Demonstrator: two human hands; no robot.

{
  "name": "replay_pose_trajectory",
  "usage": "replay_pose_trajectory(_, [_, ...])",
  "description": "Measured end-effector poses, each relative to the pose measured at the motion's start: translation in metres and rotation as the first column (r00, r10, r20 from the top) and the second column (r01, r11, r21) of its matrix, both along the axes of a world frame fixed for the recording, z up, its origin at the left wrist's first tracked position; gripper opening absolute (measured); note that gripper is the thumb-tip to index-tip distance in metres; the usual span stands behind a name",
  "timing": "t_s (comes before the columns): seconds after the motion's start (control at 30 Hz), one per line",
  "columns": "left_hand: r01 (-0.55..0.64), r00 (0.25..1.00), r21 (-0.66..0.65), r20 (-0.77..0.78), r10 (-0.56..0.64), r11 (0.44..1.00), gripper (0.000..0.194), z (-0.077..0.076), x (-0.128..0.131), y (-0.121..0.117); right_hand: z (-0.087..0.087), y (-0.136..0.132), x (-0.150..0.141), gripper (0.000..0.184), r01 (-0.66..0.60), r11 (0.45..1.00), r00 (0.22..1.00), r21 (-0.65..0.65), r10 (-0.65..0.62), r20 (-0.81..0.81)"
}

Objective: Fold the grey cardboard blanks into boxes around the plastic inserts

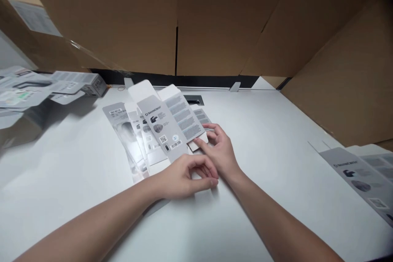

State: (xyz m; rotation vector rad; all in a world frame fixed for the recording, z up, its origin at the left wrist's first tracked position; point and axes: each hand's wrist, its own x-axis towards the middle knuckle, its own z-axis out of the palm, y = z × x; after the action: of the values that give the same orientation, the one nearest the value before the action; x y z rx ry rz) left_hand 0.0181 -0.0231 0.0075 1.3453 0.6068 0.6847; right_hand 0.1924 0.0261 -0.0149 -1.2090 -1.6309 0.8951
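Cartons overlapping, right hand touching one, left hand alongside

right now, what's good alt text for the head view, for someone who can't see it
A person's right hand touches the edge of overlapping, flattened SilverCrest cartons on a white table, the left hand curled nearer the camera. Brown cardboard stands behind.

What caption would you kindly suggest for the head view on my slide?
Right hand touching flattened SilverCrest cartons on a white table, left hand curled nearby.
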Motion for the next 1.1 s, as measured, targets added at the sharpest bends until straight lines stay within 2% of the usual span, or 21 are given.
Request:
replay_pose_trajectory(0.1, [-0.027, 0.997, -0.045, 0.066, 0.03, 0.999, 0.032, 0.002, 0.0, 0.0, 0.01, -0.001, 0.002, 0.05, 0.068, 0.995, 0.948, -0.073, -0.087, -0.305])
replay_pose_trajectory(0.2, [-0.112, 0.981, -0.097, 0.146, 0.126, 0.989, 0.037, 0.001, -0.002, 0.003, 0.019, 0.003, 0.017, 0.055, 0.25, 0.963, 0.865, -0.097, -0.267, -0.424])
replay_pose_trajectory(0.27, [-0.231, 0.942, -0.154, 0.213, 0.26, 0.961, 0.04, 0.0, -0.003, 0.006, 0.024, 0.007, 0.031, 0.058, 0.307, 0.939, 0.806, -0.157, -0.344, -0.483])
replay_pose_trajectory(0.37, [-0.359, 0.842, -0.298, 0.307, 0.444, 0.885, 0.046, 0.001, -0.006, 0.013, 0.031, 0.009, 0.047, 0.062, 0.242, 0.93, 0.75, -0.276, -0.36, -0.554])
replay_pose_trajectory(0.5, [-0.334, 0.761, -0.443, 0.394, 0.515, 0.832, 0.04, 0.004, -0.01, 0.019, 0.037, 0.002, 0.048, 0.067, 0.031, 0.92, 0.753, -0.39, -0.278, -0.597])
replay_pose_trajectory(0.57, [-0.324, 0.757, -0.46, 0.398, 0.518, 0.827, 0.054, 0.003, -0.012, 0.018, 0.039, -0.004, 0.041, 0.071, -0.096, 0.898, 0.77, -0.43, -0.207, -0.604])
replay_pose_trajectory(0.63, [-0.306, 0.791, -0.451, 0.37, 0.488, 0.838, 0.07, 0.0, -0.015, 0.015, 0.04, -0.01, 0.033, 0.07, -0.217, 0.858, 0.78, -0.465, -0.135, -0.612])
replay_pose_trajectory(0.73, [-0.199, 0.851, -0.415, 0.377, 0.366, 0.888, 0.079, -0.002, -0.017, 0.012, 0.038, -0.018, 0.024, 0.065, -0.322, 0.802, 0.775, -0.504, -0.083, -0.626])
replay_pose_trajectory(0.83, [-0.087, 0.862, -0.366, 0.439, 0.254, 0.926, 0.094, 0.0, -0.017, 0.01, 0.033, -0.021, 0.022, 0.066, -0.351, 0.782, 0.766, -0.515, -0.077, -0.638])
replay_pose_trajectory(1.0, [-0.039, 0.856, -0.382, 0.463, 0.227, 0.924, 0.104, 0.002, -0.018, 0.012, 0.025, -0.021, 0.025, 0.064, -0.382, 0.767, 0.814, -0.515, 0.015, -0.581])
replay_pose_trajectory(1.07, [-0.031, 0.849, -0.395, 0.475, 0.233, 0.918, 0.106, 0.0, -0.02, 0.012, 0.023, -0.023, 0.023, 0.063, -0.373, 0.79, 0.856, -0.486, 0.091, -0.51])
replay_pose_trajectory(1.1, [-0.032, 0.847, -0.398, 0.477, 0.236, 0.917, 0.106, -0.001, -0.021, 0.012, 0.022, -0.025, 0.022, 0.06, -0.348, 0.821, 0.884, -0.452, 0.128, -0.449])
